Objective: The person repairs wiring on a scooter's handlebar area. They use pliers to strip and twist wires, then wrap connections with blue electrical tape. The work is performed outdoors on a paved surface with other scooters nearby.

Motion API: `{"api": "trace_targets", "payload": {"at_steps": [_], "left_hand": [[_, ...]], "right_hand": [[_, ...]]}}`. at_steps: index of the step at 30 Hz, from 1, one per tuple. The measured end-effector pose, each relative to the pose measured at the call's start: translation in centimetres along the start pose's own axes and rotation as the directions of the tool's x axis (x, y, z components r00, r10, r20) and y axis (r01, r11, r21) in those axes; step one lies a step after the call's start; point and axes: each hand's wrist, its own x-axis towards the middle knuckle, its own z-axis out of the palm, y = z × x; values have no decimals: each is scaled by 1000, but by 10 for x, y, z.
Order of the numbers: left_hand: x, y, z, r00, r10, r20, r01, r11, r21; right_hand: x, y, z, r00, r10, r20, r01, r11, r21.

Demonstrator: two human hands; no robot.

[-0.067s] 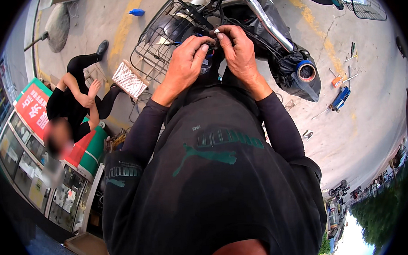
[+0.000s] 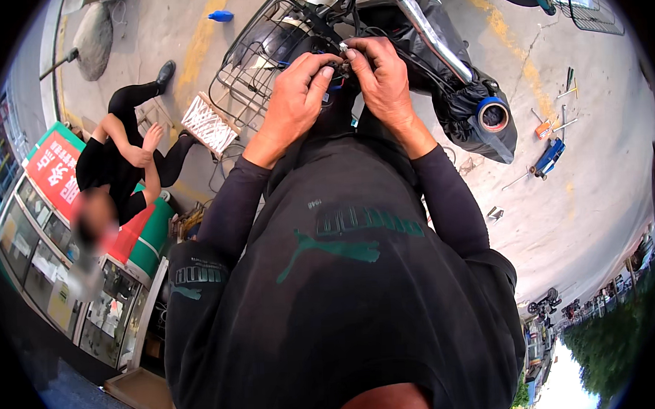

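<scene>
My right hand pinches a small white piece, which looks like a wire connector, between thumb and forefinger. Close beside it, my left hand is closed, its thumb and forefinger pressed together at some dark wiring. What exactly those left fingers grip is too small and hidden to name. Both hands meet above the front of a two-wheeler, just right of its black wire basket. Black cables run by the right hand, below a chrome bar.
A blue-rimmed tape roll rests on black plastic sheeting at the right. Hand tools and a blue jack lie on the ground farther right. At left, another person sits near a white slatted stool and glass cases.
The white piece has shifted slightly up and left at my right fingertips. My hands have barely moved, and both remain closed.
</scene>
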Motion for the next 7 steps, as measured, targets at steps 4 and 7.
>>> {"api": "trace_targets", "payload": {"at_steps": [4, 7], "left_hand": [[8, -1, 1, 998, -34, -52, 35, 999, 32], [12, -4, 4, 994, -68, -84, 70, 997, 17]], "right_hand": [[6, 0, -2, 997, -66, 30, 67, 997, -33], [5, 0, -4, 997, -37, 63, 38, 999, -16]]}}
